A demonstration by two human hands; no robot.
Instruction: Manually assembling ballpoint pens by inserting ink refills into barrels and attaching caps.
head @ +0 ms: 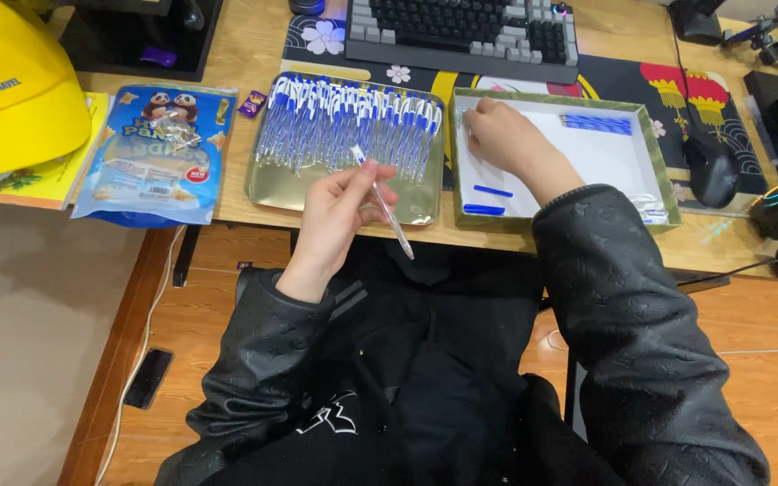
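A single head-worn camera looks steeply down from the seated person's own eye level — close over the lap and both black sleeves, facing forward across the wooden desk (pixel 236 211) toward the keyboard (pixel 461 31) at the frame's top edge. No second view overlaps it.

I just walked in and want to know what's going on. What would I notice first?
Probably the metal tray in the middle of the desk, heaped with blue-and-white pens. The left hand holds one pen up in front of it, while the right hand reaches into a white box beside the tray. At far left sits a bright yellow cap.
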